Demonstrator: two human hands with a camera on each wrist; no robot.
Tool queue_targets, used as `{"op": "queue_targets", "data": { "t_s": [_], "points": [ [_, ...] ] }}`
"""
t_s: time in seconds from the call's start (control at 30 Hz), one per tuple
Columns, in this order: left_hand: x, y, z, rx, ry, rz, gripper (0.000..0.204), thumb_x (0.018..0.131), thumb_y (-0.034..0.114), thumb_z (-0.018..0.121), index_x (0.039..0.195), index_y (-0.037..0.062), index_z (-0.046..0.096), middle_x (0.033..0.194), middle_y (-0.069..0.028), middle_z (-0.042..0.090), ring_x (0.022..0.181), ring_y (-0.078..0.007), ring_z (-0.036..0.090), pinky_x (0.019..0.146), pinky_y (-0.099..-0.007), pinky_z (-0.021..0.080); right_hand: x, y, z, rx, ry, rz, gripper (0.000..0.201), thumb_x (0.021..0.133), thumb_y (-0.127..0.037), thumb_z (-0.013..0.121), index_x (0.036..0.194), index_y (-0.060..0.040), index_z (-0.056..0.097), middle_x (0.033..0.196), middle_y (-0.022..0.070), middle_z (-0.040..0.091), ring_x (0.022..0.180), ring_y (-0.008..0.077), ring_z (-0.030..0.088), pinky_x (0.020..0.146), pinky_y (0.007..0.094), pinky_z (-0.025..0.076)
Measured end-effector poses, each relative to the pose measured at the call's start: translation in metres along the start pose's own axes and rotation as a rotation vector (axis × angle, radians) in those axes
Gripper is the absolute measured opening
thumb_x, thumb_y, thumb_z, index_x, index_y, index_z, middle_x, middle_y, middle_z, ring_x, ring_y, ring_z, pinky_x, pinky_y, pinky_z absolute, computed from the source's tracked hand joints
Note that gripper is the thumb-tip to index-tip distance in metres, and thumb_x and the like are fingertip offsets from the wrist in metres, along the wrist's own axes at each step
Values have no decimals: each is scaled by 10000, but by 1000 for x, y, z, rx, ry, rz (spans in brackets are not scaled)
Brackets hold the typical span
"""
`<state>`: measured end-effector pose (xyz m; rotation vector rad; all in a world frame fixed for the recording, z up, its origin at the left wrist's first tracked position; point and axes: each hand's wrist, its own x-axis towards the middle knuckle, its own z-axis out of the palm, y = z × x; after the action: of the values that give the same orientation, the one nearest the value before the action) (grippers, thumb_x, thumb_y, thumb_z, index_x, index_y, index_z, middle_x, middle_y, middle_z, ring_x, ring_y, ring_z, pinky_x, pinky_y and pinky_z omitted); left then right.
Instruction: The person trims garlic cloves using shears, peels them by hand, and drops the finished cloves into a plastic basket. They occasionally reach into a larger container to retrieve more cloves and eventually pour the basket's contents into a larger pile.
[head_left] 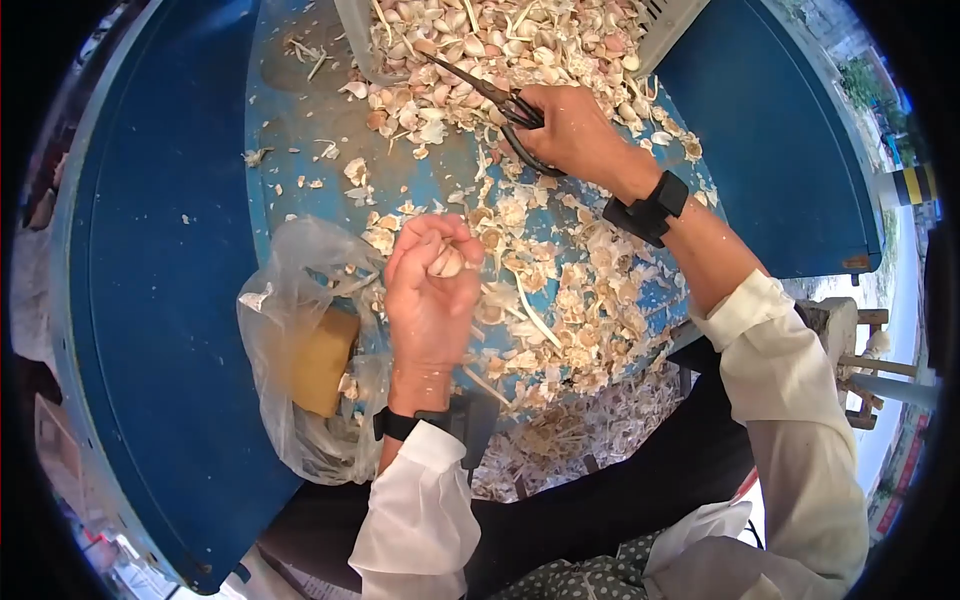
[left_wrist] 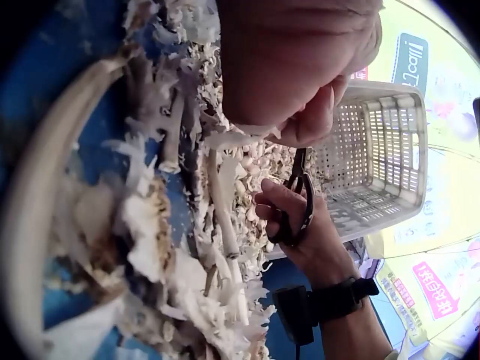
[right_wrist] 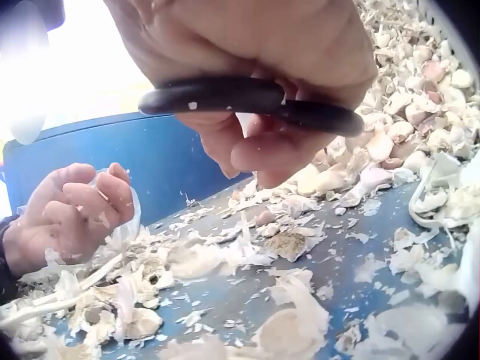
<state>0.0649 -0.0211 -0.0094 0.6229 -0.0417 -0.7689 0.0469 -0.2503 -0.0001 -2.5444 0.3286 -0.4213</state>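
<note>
Head view: your left hand (head_left: 430, 295) has its fingers curled round some garlic (head_left: 447, 262), and your right hand (head_left: 583, 135) grips the scissors (head_left: 497, 94) by the handles, blades over the clove heap (head_left: 475, 80) at the crate (head_left: 672, 30). Peels (head_left: 590, 300) litter the blue table (head_left: 290, 160) around and between your hands; a clear bag (head_left: 272, 290) with a yellowish block (head_left: 325, 362) sits just left of your left hand.

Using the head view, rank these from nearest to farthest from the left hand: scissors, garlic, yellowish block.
1. Garlic: held in the left hand.
2. Yellowish block: just left of that hand.
3. Scissors: ahead and rightward, in the right hand.
</note>
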Motion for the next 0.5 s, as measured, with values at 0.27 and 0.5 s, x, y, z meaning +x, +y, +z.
{"op": "queue_targets", "data": {
  "t_s": [0.27, 0.5],
  "points": [
    [2, -8, 10, 445, 89, -14, 277, 980, 235, 506, 1137, 12, 553, 854, -33, 540, 633, -73, 492, 406, -147, 302, -11, -30, -16, 392, -215, 194, 171, 738, -118, 716, 682, 2, 609, 531, 52, 537, 521, 72, 480, 480, 267, 376],
    [-7, -20, 14, 524, 41, 25, 318, 952, 203, 568, 1209, 17, 546, 822, 2, 571, 615, -23, 460, 451, -140, 314, -41, -64, -30, 944, -421, 417, 282, 776, -250, 777, 768, -32, 597, 596, 3, 546, 532, 72, 531, 455, 196, 379]
  ]
}}
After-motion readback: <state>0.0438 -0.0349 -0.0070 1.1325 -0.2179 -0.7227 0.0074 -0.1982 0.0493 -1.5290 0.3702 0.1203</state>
